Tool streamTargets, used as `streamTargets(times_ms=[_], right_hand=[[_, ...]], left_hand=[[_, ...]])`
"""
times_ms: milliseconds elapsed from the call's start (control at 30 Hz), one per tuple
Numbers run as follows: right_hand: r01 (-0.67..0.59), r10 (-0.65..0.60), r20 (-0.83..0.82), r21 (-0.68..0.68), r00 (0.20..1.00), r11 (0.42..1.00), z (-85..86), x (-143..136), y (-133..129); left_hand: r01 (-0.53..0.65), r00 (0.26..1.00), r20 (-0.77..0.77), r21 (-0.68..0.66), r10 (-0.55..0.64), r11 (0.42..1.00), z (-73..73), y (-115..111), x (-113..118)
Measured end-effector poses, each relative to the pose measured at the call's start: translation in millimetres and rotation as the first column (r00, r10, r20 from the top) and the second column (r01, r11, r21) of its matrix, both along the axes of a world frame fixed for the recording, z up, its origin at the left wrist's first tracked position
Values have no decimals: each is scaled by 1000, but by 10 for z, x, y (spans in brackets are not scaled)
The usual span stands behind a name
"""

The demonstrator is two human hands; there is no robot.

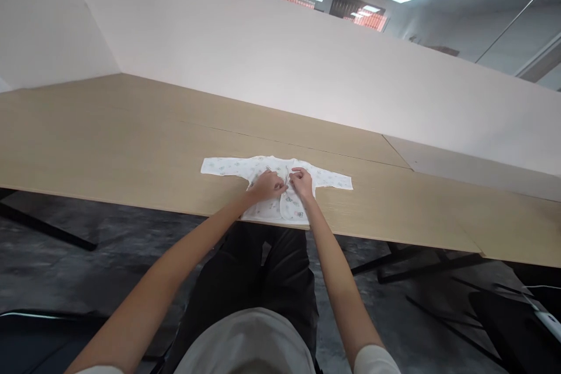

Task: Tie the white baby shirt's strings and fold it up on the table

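A small white baby shirt [293,207] with a scattered print lies face up on the table, its long sleeves spread to both sides. Its hem reaches the table's near edge. My left hand [266,185] is closed at the front opening, with the fingertips pinching the fabric edge. Just across from it, my right hand [302,183] pinches the other side of the opening near the chest. The fingers hide whatever fastening may be between them.
A long light-wood table [144,140] runs from left to right, backed by a white partition [263,52]. Dark table legs [407,260] stand below. A black chair [504,321] is at the lower right, with a white object on it.
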State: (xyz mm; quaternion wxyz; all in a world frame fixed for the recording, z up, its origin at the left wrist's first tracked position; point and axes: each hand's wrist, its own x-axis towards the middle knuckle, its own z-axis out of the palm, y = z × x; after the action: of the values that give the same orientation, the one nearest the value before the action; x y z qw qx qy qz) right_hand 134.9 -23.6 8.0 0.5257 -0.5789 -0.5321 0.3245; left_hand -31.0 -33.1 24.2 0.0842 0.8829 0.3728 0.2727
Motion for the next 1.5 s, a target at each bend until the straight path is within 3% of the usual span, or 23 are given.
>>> streamTargets(times_ms=[167, 300, 433, 567, 733, 1033, 1267, 1500], right_hand=[[-6, 8, 125, -15, 992, 1000, 62, -36, -187], [-75, 69, 280, 9, 958, 997, 47, -117, -520], [-115, 88, 352, 57, 932, 992, 12, -170, -702], [-153, 122, 346, 65, 930, 986, 14, -158, -705], [-94, 77, 230, 65, 970, 993, 6, -148, -685], [-80, 69, 145, 68, 987, 995, 19, -136, -712], [-62, 51, 159, 65, 986, 996, 30, -152, -727], [-112, 101, 181, 51, 978, 992, 56, -169, -728]], left_hand=[[13, 1000, 2, -57, -12, 998, -72, -130, -77], [-7, 1000, 2, -135, 7, 991, -98, -92, -95], [50, 997, 62, -220, -37, 974, -96, -41, -118], [99, 984, 168, -297, -50, 950, -110, -15, -140], [160, 962, 265, -352, -66, 922, -116, 0, -139], [258, 937, 328, -434, -116, 863, -76, -5, -170], [279, 937, 309, -384, -163, 880, -183, 35, -163], [191, 966, 227, -320, -120, 928, -179, 26, -146]])
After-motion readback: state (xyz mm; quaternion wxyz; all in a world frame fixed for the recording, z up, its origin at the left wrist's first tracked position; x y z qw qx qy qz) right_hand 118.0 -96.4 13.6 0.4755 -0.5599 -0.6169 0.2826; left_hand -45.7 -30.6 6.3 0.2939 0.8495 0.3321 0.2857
